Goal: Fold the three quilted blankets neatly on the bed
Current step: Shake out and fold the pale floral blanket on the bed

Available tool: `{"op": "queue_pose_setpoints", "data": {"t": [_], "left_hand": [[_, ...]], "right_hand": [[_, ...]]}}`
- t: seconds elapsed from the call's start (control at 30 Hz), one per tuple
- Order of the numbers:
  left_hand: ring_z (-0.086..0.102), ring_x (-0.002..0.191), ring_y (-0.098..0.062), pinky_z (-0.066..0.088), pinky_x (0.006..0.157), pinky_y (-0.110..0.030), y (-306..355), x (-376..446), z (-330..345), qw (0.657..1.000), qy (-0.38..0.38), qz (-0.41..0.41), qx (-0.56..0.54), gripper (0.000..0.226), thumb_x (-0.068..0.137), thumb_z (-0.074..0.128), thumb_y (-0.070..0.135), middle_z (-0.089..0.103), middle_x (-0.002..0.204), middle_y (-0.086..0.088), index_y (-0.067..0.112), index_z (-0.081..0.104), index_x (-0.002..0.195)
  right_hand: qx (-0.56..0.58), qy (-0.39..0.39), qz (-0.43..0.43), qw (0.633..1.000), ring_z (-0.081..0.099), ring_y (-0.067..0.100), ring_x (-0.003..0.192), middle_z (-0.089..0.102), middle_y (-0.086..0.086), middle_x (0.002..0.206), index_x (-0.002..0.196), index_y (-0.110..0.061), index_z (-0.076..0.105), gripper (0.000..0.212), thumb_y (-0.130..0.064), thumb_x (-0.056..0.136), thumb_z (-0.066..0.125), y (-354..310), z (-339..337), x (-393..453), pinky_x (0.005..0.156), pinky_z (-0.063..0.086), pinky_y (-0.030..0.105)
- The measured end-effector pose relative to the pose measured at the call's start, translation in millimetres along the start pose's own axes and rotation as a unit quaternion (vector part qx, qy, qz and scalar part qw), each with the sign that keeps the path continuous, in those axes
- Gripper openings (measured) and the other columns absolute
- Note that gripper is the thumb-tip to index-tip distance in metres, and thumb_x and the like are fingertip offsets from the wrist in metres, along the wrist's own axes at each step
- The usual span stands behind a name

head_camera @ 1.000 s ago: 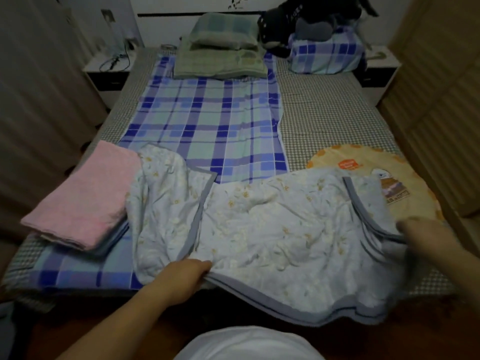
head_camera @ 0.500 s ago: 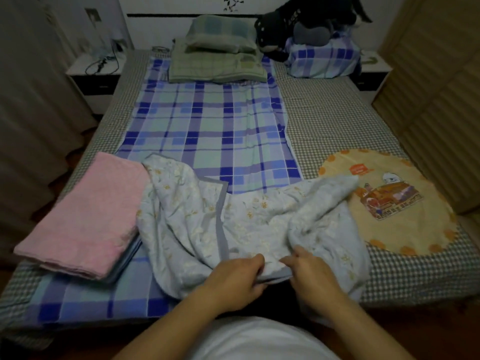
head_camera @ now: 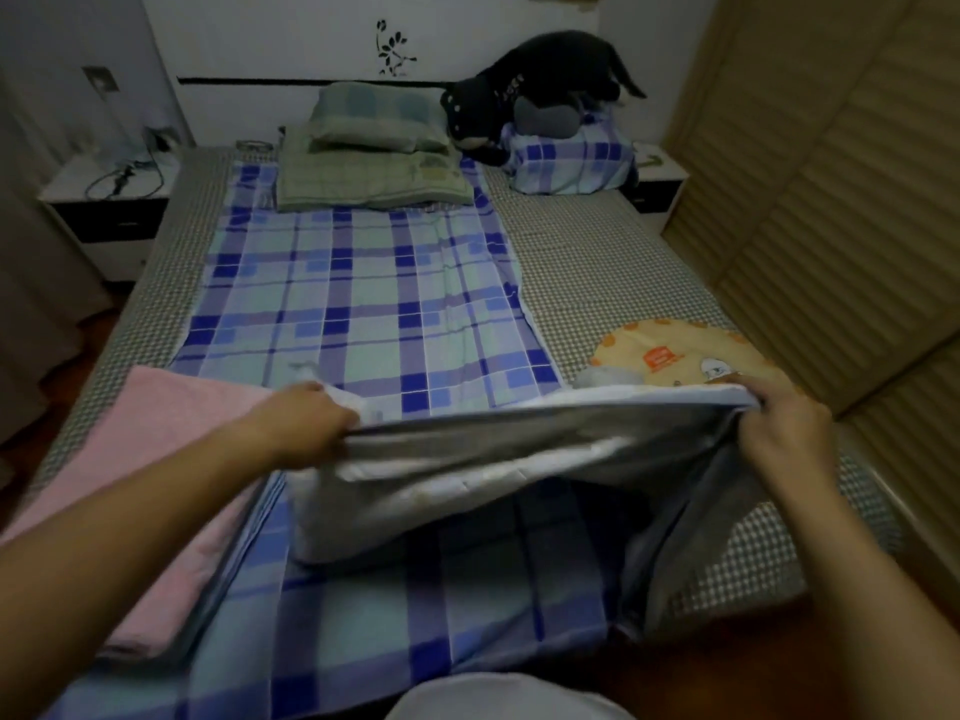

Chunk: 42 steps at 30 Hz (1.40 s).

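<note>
A pale blue floral quilted blanket (head_camera: 467,475) with grey binding hangs stretched above the foot of the bed. My left hand (head_camera: 306,423) grips its upper left corner and my right hand (head_camera: 784,433) grips its upper right corner. The blanket sags between them, its lower part hanging down toward the bed. A pink blanket (head_camera: 145,491) lies folded at the bed's left edge, on top of a thin blue layer. A yellow round quilted blanket (head_camera: 675,353) lies flat at the right, partly hidden behind the held one.
A blue plaid sheet (head_camera: 358,304) covers the bed's middle over a grey checked mattress cover (head_camera: 597,272). Green pillows (head_camera: 369,153), a dark plush toy (head_camera: 540,80) and a plaid bundle sit at the head. Nightstands flank the bed; a slatted wardrobe (head_camera: 841,200) stands right.
My hands were together at the bunched blanket's near edge; they have now moved apart and lifted, pulling the blanket taut between them above the bed.
</note>
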State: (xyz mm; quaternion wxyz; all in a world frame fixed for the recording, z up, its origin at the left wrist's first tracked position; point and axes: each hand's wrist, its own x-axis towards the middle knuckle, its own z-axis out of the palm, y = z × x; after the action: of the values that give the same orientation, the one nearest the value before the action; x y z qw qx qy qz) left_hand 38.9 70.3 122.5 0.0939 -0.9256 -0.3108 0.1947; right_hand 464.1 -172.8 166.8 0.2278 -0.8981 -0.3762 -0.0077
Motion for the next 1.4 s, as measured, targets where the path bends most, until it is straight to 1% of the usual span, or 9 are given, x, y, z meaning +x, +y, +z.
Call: {"op": "queue_pose_setpoints", "data": {"t": [0.13, 0.23, 0.4, 0.63, 0.73, 0.87, 1.07, 1.23, 1.4], "left_hand": [[0.063, 0.066, -0.044, 0.048, 0.060, -0.045, -49, -37, -36, 0.879, 0.353, -0.305, -0.099, 0.010, 0.082, 0.063, 0.020, 0.064, 0.071, -0.024, 0.011, 0.059, 0.085], [0.055, 0.059, -0.039, 0.037, 0.060, -0.041, -33, -71, -23, 0.782, 0.519, -0.332, -0.093, 0.008, 0.084, 0.056, 0.017, 0.056, 0.064, -0.020, 0.011, 0.055, 0.079], [0.066, 0.075, -0.037, 0.056, 0.064, -0.045, 98, -123, 147, 0.939, 0.042, -0.330, -0.086, 0.032, 0.081, 0.049, 0.016, 0.065, 0.081, -0.011, 0.015, 0.066, 0.108], [0.062, 0.118, -0.027, 0.048, 0.101, -0.037, 184, -93, 157, 0.862, -0.338, -0.149, -0.346, 0.056, 0.084, 0.046, 0.050, 0.065, 0.128, -0.007, 0.015, 0.064, 0.124], [0.065, 0.108, -0.025, 0.050, 0.094, -0.033, 180, -57, 74, 0.842, -0.148, -0.107, -0.507, 0.044, 0.090, 0.052, 0.047, 0.068, 0.117, -0.005, 0.018, 0.062, 0.122], [0.058, 0.103, -0.004, 0.051, 0.091, -0.028, 200, -21, -54, 0.701, 0.196, -0.120, -0.676, 0.044, 0.085, 0.065, 0.052, 0.056, 0.116, 0.016, 0.042, 0.046, 0.123], [0.062, 0.088, -0.030, 0.056, 0.056, -0.038, 226, 7, -119, 0.733, 0.475, -0.200, -0.445, 0.048, 0.081, 0.065, 0.012, 0.038, 0.138, -0.009, 0.019, 0.036, 0.119], [0.064, 0.099, -0.038, 0.060, 0.059, -0.039, 210, 13, -106, 0.766, 0.590, -0.110, -0.228, 0.041, 0.087, 0.059, 0.001, 0.032, 0.137, -0.018, 0.019, 0.040, 0.119], [0.066, 0.086, -0.041, 0.053, 0.046, -0.041, 204, -2, -106, 0.799, 0.511, -0.200, -0.246, 0.037, 0.085, 0.063, 0.005, 0.038, 0.141, -0.013, 0.021, 0.048, 0.116]], "right_hand": [[0.002, 0.035, -0.033, 0.999, 0.063, 0.041, 0.096, 0.072, 0.016, 0.102, 0.103, -0.021, 0.072, 0.034, -0.015, 0.079, 0.048, -41, 7, 14, 0.079, 0.048, 0.040], [0.010, 0.024, 0.017, 1.000, 0.060, 0.044, 0.097, 0.068, 0.024, 0.103, 0.097, -0.010, 0.069, 0.024, -0.012, 0.084, 0.048, -61, 16, 22, 0.072, 0.039, 0.037], [0.028, -0.038, -0.061, 0.997, 0.062, 0.035, 0.097, 0.071, 0.013, 0.105, 0.100, -0.015, 0.071, 0.027, -0.012, 0.085, 0.050, -96, 27, 27, 0.072, 0.039, 0.033], [-0.071, -0.227, -0.248, 0.939, 0.062, 0.019, 0.087, 0.070, -0.004, 0.094, 0.092, -0.029, 0.072, 0.019, -0.020, 0.084, 0.058, -143, 13, 35, 0.070, 0.049, 0.032], [-0.126, -0.322, -0.262, 0.901, 0.060, 0.013, 0.087, 0.064, -0.005, 0.099, 0.097, -0.031, 0.063, 0.013, -0.024, 0.086, 0.065, -152, 2, 33, 0.069, 0.053, 0.033], [-0.104, -0.329, -0.292, 0.892, 0.057, 0.015, 0.078, 0.061, -0.004, 0.089, 0.087, -0.029, 0.052, 0.018, -0.021, 0.080, 0.066, -163, -10, 17, 0.057, 0.043, 0.030], [-0.044, -0.300, -0.352, 0.886, 0.054, 0.023, 0.072, 0.058, 0.003, 0.079, 0.079, -0.023, 0.049, 0.020, -0.019, 0.072, 0.067, -176, -54, 27, 0.060, 0.045, 0.040], [0.012, -0.340, -0.362, 0.868, 0.056, 0.016, 0.068, 0.064, 0.000, 0.081, 0.084, -0.025, 0.060, 0.013, -0.017, 0.080, 0.068, -172, -105, 50, 0.056, 0.045, 0.031], [0.020, -0.343, -0.400, 0.850, 0.067, 0.016, 0.084, 0.070, -0.007, 0.089, 0.091, -0.033, 0.069, 0.008, -0.029, 0.084, 0.071, -173, -143, 66, 0.075, 0.059, 0.040]]}}
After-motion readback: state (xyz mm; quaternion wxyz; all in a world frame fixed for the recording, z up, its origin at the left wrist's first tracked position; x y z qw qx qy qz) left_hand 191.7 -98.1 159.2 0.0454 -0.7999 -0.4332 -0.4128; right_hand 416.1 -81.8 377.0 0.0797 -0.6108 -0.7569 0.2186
